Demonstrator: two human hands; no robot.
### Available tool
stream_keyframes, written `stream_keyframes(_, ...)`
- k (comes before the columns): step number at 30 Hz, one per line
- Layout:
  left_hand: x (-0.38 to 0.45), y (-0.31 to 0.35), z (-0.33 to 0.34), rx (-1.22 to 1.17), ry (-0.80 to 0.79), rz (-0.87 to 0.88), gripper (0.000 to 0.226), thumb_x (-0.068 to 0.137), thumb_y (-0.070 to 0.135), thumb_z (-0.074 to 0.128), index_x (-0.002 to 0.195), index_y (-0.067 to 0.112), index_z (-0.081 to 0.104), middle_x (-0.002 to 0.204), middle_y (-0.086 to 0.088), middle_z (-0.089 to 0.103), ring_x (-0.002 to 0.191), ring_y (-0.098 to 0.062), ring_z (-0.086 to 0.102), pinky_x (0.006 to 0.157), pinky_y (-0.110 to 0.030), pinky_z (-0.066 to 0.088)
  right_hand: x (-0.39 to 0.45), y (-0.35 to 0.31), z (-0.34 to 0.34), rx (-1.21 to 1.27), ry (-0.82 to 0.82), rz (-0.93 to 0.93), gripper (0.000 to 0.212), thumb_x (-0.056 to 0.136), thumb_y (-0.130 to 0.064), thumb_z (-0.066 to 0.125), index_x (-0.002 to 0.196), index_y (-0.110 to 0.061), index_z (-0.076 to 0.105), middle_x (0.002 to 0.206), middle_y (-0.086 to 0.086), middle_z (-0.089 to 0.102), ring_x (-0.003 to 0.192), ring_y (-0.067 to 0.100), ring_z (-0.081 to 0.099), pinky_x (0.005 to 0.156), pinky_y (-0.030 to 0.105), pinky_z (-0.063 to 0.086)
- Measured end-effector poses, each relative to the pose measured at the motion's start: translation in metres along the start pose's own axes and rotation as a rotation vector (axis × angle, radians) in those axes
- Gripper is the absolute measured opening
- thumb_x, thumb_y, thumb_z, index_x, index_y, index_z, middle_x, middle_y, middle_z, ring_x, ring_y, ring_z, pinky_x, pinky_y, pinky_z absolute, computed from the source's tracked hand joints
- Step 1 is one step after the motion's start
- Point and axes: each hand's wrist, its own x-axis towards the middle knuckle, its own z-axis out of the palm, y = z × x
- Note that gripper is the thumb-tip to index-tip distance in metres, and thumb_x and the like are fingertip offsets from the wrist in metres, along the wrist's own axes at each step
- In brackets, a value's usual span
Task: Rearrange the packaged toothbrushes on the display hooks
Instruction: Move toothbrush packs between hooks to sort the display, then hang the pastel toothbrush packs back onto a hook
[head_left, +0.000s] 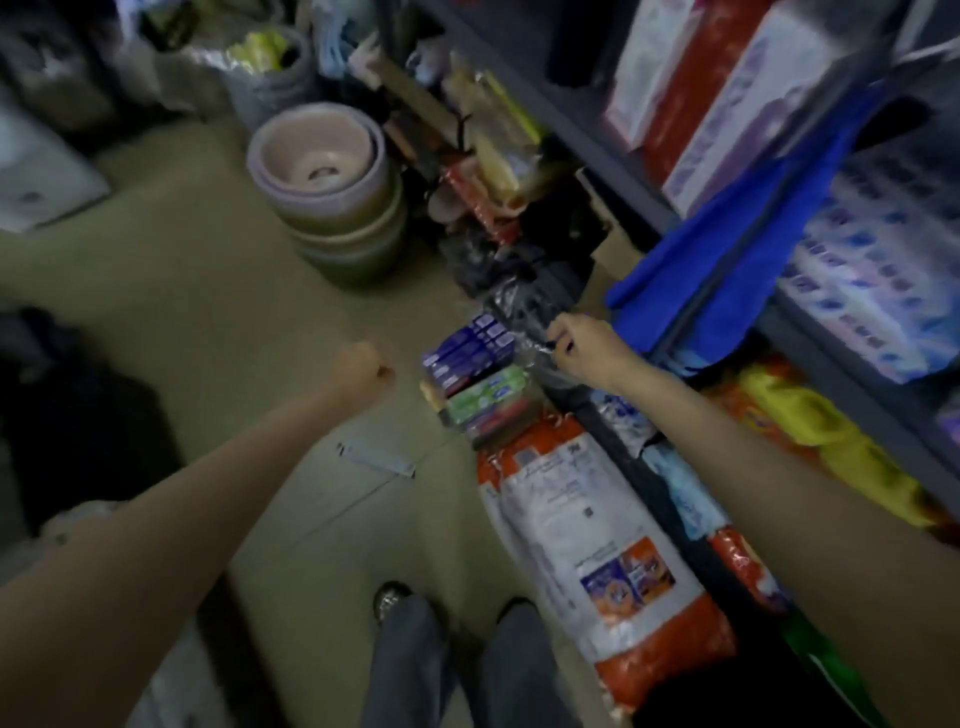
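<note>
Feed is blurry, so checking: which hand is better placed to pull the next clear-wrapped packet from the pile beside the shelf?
Right. The right hand already pinches the clear plastic packaging beside the toothpaste boxes. The left hand is a closed fist over bare floor, holding nothing, farther from the packets.

The big orange-and-white sack (587, 545) has a glossy plastic skin, and the clear wrap (524, 322) pinched by the right hand (582, 348) looks like thin, shiny, crinkled film, though blur makes that uncertain. The blue cloth (727, 249) is soft and matt, the stacked basins (332, 192) smooth plastic, the floor (208, 291) dull and smooth.
</note>
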Motion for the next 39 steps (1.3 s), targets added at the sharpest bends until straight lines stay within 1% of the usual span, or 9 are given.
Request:
stream_keyframes(4,0.038,-0.120,0.069,-0.072,0.108,-0.187,0.034,0.082,-0.004,0.050,0.116,-0.005,0.052,0.111,-0.025,0.057,0.103,-0.039,0.055,0.088,-0.042,0.045,0.069,0.002,0.130,0.037,-0.078,0.015,0.020,0.086,-0.001,0.050,0.077,-0.020,0.050,0.088,0.008,0.046,0.087,0.018,0.043,0.071,0.028,0.039)
stream_keyframes(7,0.079,-0.198,0.135,-0.043,0.140,-0.272,0.034,0.082,-0.002,0.055,0.116,-0.004,0.053,0.116,-0.027,0.053,0.106,-0.041,0.051,0.091,-0.045,0.043,0.129,0.017,0.244,0.059,-0.154,0.047,0.016,0.090,-0.006,0.050,0.102,-0.001,0.058,0.095,0.016,0.056,0.091,0.026,0.052,0.080,0.036,0.042)
stream_keyframes(10,0.120,-0.263,0.208,-0.048,0.097,-0.288,0.035,0.086,0.003,0.052,0.121,0.000,0.051,0.119,-0.020,0.055,0.106,-0.035,0.053,0.086,-0.036,0.041,0.183,0.049,0.367,0.088,-0.219,0.020,0.012,0.089,-0.011,0.055,0.101,-0.010,0.054,0.098,0.015,0.054,0.094,0.027,0.050,0.084,0.034,0.040)
stream_keyframes(16,0.184,-0.370,0.351,-0.114,-0.009,-0.340,0.045,0.088,0.004,0.047,0.132,0.007,0.038,0.114,-0.010,0.064,0.101,-0.032,0.058,0.083,-0.034,0.043,0.269,0.114,0.583,-0.150,-0.370,-0.043,0.049,0.088,-0.022,0.060,0.129,-0.004,0.042,0.132,0.014,0.043,0.122,0.029,0.039,0.096,0.032,0.031)
stream_keyframes(23,0.243,-0.431,0.432,-0.170,-0.002,-0.393,0.050,0.091,0.008,0.047,0.138,0.009,0.030,0.114,-0.015,0.061,0.101,-0.031,0.056,0.085,-0.037,0.045,0.346,0.127,0.722,-0.530,-0.181,-0.296,0.037,0.090,-0.008,0.048,0.126,-0.003,0.039,0.122,0.017,0.046,0.108,0.032,0.047,0.084,0.039,0.040)
stream_keyframes(27,0.240,-0.411,0.424,-0.260,-0.012,-0.433,0.049,0.091,0.009,0.049,0.137,0.009,0.032,0.124,-0.015,0.056,0.110,-0.031,0.054,0.088,-0.035,0.043,0.345,0.119,0.682,-0.364,-0.237,-0.180,0.026,0.089,-0.003,0.047,0.115,-0.003,0.051,0.114,0.018,0.056,0.104,0.035,0.055,0.081,0.037,0.045)
stream_keyframes(34,0.222,-0.271,0.265,-0.977,0.165,-0.565,0.043,0.091,0.018,0.055,0.131,0.011,0.041,0.117,-0.011,0.055,0.104,-0.023,0.056,0.090,-0.034,0.047,0.281,0.058,0.430,0.429,-0.432,0.027,0.046,0.076,0.006,0.067,0.120,0.002,0.055,0.119,0.018,0.059,0.103,0.023,0.057,0.083,0.032,0.048)
stream_keyframes(37,0.210,-0.182,0.152,-1.199,0.191,-0.419,0.008,0.091,0.012,0.054,0.098,0.016,0.053,0.092,-0.002,0.060,0.081,-0.009,0.058,0.069,-0.019,0.046,0.243,0.018,0.293,0.447,-0.393,0.006,0.050,0.077,0.005,0.068,0.124,-0.001,0.050,0.125,0.011,0.054,0.111,0.023,0.055,0.088,0.032,0.046)
stream_keyframes(39,0.195,-0.120,0.078,-1.253,0.181,-0.307,0.015,0.093,0.010,0.052,0.081,0.019,0.049,0.082,0.000,0.059,0.069,-0.002,0.058,0.064,-0.014,0.048,0.212,-0.014,0.199,0.455,-0.357,-0.039,0.052,0.078,0.005,0.067,0.126,-0.004,0.048,0.116,0.006,0.056,0.104,0.015,0.057,0.083,0.020,0.047)
